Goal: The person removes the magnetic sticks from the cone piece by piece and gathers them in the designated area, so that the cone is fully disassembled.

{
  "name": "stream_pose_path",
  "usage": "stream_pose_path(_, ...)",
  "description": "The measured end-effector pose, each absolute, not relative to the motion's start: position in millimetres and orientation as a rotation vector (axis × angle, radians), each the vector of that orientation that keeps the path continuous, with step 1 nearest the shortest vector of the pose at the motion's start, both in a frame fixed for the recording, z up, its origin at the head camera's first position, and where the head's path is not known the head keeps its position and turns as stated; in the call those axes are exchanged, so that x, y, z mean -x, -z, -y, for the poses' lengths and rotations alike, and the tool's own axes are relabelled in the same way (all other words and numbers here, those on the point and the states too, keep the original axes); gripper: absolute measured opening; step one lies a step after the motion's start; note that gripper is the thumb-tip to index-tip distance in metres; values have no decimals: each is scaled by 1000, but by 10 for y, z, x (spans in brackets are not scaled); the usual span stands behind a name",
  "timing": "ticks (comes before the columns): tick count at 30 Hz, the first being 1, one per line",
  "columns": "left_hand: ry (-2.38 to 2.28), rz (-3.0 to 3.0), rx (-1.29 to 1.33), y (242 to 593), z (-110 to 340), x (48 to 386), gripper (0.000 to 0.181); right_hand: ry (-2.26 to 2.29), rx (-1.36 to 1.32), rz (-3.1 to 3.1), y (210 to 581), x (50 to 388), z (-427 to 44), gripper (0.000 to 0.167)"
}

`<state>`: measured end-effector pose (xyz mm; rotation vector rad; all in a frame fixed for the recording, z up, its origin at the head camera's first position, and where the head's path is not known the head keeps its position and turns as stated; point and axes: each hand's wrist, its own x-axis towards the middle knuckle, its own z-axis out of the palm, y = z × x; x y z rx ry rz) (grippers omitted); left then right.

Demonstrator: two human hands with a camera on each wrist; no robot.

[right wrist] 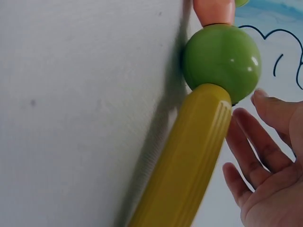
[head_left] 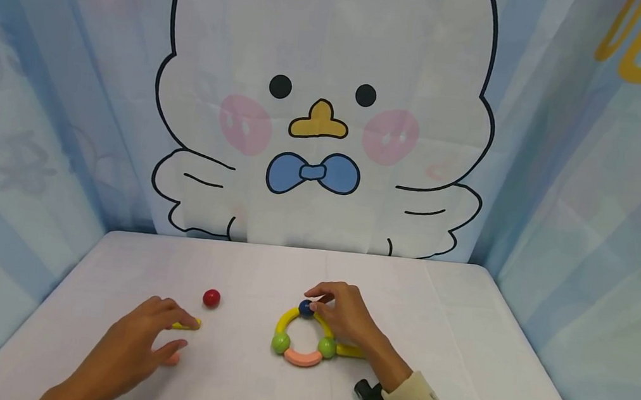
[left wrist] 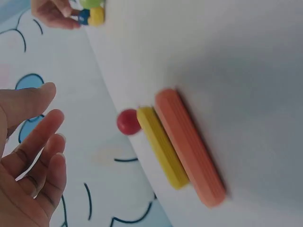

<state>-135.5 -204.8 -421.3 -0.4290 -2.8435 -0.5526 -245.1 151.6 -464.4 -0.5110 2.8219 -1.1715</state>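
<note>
A ring of toy pieces lies mid-table, with yellow curved rods (head_left: 287, 319), an orange curved rod (head_left: 303, 358), green balls (head_left: 280, 342) and a blue ball (head_left: 305, 308). From the right green ball a straight yellow rod (right wrist: 182, 161) extends, partly under the right forearm. My right hand (head_left: 345, 310) is at the blue ball, thumb overlapping it and index finger stretched past it. Over a loose yellow stick (left wrist: 162, 147) and an orange stick (left wrist: 189, 146), side by side, hovers my left hand (head_left: 133, 339), thumb and fingers apart, holding nothing.
A red ball (head_left: 211, 298) sits beyond the left hand. Beside the right cuff is a black object (head_left: 368, 393). Behind the white table (head_left: 257, 264) hangs a curtain with a cartoon bird (head_left: 327, 54), and blue curtains flank both sides.
</note>
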Motion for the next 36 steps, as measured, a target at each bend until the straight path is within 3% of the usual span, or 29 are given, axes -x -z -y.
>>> stream_pose_path(19, 680, 2787, 560, 4136, 1445, 1430, 40, 1158, 536, -2931, 4454, 2126, -1692, 32)
stream_pose_path(36, 997, 2774, 759, 4322, 1016, 1584, 35, 1093, 434, -2952, 4477, 1820, -1938, 39)
